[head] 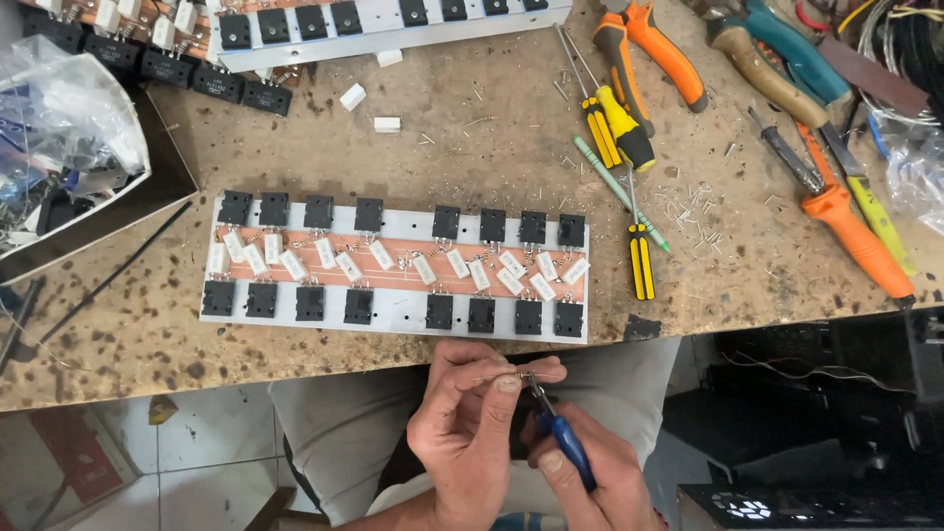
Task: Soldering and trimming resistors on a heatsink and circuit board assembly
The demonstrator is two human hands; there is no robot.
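Observation:
My left hand [472, 423] pinches a thin bare wire [511, 374] just below the bench edge, over my lap. My right hand [590, 477] grips small blue-handled pliers [562, 442], whose tip touches the wire beside my left fingertips. Just above them on the bench lies a long metal plate [398, 307] with two rows of black square components along its edges. A copper circuit strip [393, 267] with white resistors runs down the middle of the plate.
A second similar plate [393, 25] lies at the top. Yellow-black screwdrivers [615, 123], orange pliers [654, 49] and an orange soldering iron [846, 226] lie on the right. A box with a plastic bag [69, 128] stands at the left. Wire clippings litter the worn bench [492, 157].

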